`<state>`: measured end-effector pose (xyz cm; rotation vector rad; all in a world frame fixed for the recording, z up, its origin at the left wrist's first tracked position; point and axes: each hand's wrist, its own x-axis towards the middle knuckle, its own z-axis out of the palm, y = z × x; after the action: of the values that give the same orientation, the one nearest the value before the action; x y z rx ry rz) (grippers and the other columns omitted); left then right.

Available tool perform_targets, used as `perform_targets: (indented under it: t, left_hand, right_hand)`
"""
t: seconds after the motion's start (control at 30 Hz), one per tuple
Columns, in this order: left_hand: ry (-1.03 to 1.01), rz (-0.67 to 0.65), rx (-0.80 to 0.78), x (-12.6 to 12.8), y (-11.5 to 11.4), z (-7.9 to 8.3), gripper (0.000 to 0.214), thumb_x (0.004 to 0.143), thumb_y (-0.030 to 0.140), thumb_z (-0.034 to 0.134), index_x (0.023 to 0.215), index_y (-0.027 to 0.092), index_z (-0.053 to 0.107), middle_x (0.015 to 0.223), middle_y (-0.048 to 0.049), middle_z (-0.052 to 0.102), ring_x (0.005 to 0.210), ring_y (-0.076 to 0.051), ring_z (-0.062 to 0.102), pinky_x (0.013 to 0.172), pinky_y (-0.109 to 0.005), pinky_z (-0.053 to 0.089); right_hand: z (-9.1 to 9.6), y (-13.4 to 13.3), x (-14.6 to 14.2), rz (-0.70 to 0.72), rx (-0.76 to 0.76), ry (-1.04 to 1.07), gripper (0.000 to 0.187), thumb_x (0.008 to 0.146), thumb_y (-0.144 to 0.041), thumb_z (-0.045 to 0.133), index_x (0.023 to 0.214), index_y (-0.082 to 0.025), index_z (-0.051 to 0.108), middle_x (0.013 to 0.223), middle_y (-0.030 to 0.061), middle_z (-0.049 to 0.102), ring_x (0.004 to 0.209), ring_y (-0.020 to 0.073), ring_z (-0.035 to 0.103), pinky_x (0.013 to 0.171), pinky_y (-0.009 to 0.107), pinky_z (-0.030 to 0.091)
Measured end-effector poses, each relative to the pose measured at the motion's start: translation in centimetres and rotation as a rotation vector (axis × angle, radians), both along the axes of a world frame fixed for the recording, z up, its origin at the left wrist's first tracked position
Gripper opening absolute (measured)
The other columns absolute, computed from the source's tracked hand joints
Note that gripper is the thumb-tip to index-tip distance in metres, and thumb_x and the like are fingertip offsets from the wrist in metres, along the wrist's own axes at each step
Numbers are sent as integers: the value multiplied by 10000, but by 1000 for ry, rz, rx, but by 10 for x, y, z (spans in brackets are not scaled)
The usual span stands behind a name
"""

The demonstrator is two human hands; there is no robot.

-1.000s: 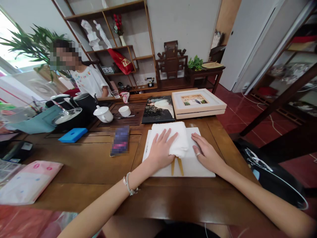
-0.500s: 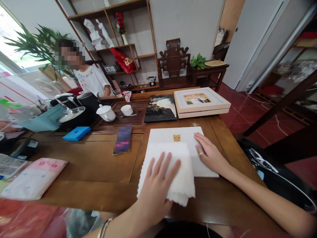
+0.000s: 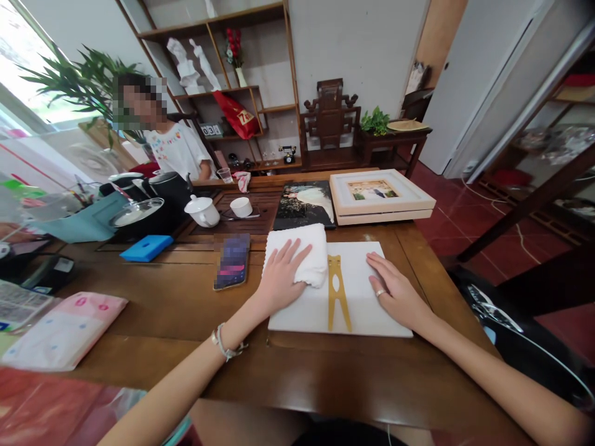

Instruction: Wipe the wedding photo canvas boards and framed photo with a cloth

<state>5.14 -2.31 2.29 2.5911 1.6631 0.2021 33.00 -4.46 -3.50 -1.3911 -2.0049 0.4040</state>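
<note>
A white board (image 3: 302, 316) lies flat on the wooden table, with a gold A-shaped stand (image 3: 336, 288) on its middle. My left hand (image 3: 283, 272) presses flat, fingers stretched, on a folded white cloth (image 3: 312, 260) that covers the board's far left corner. At the right side of the board, my right hand (image 3: 395, 291) rests with its fingers laid out on the surface; a ring is on one finger. Neither hand is closed round anything.
Beyond the board are a dark photo panel (image 3: 304, 205) and a white framed picture (image 3: 381, 197). To the left lie a phone (image 3: 232, 261), a blue box (image 3: 146, 248) and a pink-white packet (image 3: 62, 331). A white lidded cup (image 3: 202, 212) stands farther back. A person (image 3: 176, 148) sits across the table.
My left hand has slid the cloth away from me and to the left, uncovering the lower part of the gold stand. My right hand stays on the board.
</note>
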Motion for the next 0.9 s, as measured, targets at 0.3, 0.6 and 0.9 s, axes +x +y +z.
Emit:
perform_targets:
  t: [0.3,0.6,0.9]
  left_hand:
    - [64,-107,-18,-6,-110,-1,1044,579,86,552,1550,268,217,1643,-47,119,1504,-340,94,1193,-562,134]
    - [46,-118,-76,-12,-86,1,924,652,133,553,1527,282,293,1637,-38,165,1502,-313,141,1194,-531,148]
    - [19,-59,-27,2,3,0,753,793,178,553,1511,219,330,1615,-115,228,1496,-317,161,1184,-554,166]
  right_hand:
    - [-2,0,-1,4,16,-18,475,967,-328,369,1345,-71,502,1454,213,479,1408,277,380,1180,505,303]
    - [-3,1,0,9,14,-16,450,965,-325,378,1348,-123,502,1454,188,486,1408,277,381,1175,519,306]
    - [0,1,0,5,0,-7,454,961,-324,380,1339,-107,507,1455,196,482,1395,271,402,1171,511,320]
